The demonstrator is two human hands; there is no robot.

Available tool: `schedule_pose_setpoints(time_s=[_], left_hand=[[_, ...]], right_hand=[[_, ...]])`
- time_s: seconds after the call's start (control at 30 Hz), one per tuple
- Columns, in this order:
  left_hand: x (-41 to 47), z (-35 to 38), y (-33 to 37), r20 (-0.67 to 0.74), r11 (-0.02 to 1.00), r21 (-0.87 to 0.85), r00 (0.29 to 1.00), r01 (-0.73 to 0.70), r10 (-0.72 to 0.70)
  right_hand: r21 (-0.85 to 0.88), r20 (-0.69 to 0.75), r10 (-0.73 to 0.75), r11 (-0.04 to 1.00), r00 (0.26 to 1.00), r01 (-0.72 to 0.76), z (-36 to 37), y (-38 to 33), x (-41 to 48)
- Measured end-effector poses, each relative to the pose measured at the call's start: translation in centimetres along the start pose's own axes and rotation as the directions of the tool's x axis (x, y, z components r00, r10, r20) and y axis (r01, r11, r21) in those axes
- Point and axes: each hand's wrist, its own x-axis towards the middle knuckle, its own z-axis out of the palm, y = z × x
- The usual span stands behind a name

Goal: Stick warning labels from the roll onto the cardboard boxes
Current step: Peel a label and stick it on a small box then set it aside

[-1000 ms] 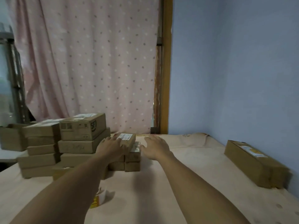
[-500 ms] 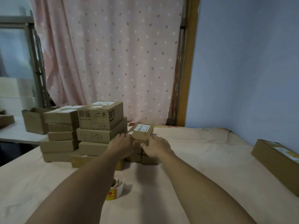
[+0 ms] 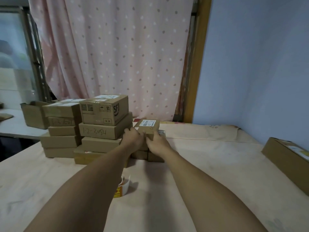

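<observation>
A small cardboard box [image 3: 147, 127] with a white shipping label on top sits at the top of a short stack of small boxes [image 3: 147, 155] in the middle of the table. My left hand [image 3: 133, 138] grips its left near side and my right hand [image 3: 157, 143] grips its right near corner. The roll of warning labels [image 3: 122, 187], white with yellow and red print, stands on the table near me, partly hidden behind my left forearm.
Stacks of cardboard boxes [image 3: 100, 124] fill the left rear of the table [image 3: 209, 164]. A long flat box [image 3: 287, 158] lies at the right edge by the blue wall. An open box [image 3: 33, 116] rests on a side surface at far left. A dotted pink curtain hangs behind.
Both hands have closed onto the small top box, which they were only reaching toward one second ago. The camera has swung left and down.
</observation>
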Motion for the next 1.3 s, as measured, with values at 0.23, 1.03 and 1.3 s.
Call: schedule_pose_setpoints(time_s=[0.23,1.03,1.3], left_hand=[[-2.2,-1.3,1.6,-0.087,0.967,-0.254,0.996,-0.018,-0.004],[-15.6,-2.8,4.7,0.096,0.521,-0.833,0.977,0.184,-0.192],[-15.9,-0.9,1.8,0.227,0.538,-0.809,0.970,0.236,-0.083]], right_hand=[[0.245,-0.155,0.051,0.969,0.987,-0.011,-2.7,-0.6,-2.5],[0.821,-0.250,0.472,0.566,0.846,-0.073,-9.3,7.4,-16.4],[0.845,-0.157,0.521,0.510,0.839,-0.159,-9.6,11.3,-16.9]])
